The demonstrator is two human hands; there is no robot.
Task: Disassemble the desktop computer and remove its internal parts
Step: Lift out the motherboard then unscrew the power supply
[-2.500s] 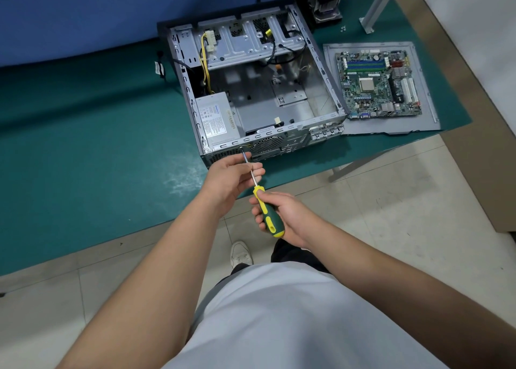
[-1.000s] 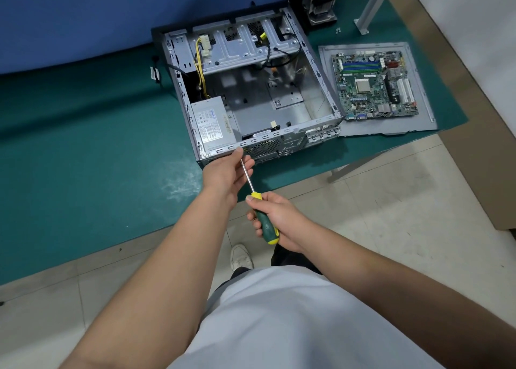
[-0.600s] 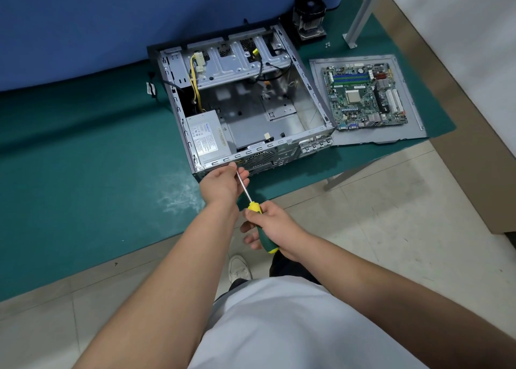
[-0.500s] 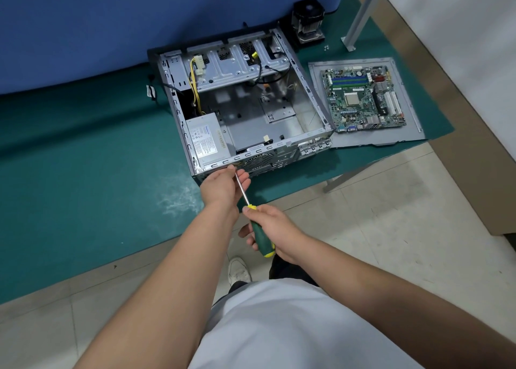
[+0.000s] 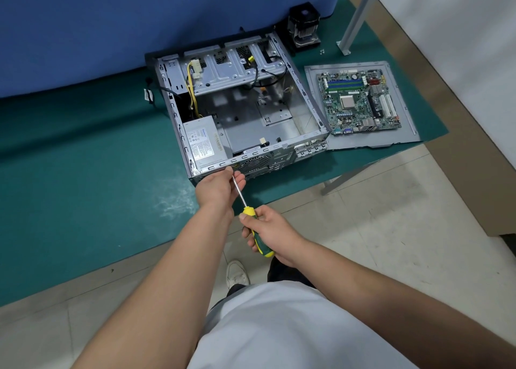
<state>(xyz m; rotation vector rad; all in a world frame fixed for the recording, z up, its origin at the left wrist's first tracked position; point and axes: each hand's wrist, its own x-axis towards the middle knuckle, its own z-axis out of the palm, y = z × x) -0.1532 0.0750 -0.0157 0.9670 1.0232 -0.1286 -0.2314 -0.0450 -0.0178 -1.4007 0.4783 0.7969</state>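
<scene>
Now the screwdriver (image 5: 252, 223) is gripped by right-hand fingers (image 5: 252, 233) and steadied by left-hand fingers (image 5: 237, 180) against the computer case (image 5: 245, 111) on the tabletop (image 5: 83, 173), where a tilted tip could slip off the screw.

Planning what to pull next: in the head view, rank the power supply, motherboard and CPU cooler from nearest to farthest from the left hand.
1. Power supply: just beyond the left hand, in the case's near-left corner.
2. Motherboard: out on the panel, right of the case.
3. CPU cooler: far back, behind the case.
</scene>
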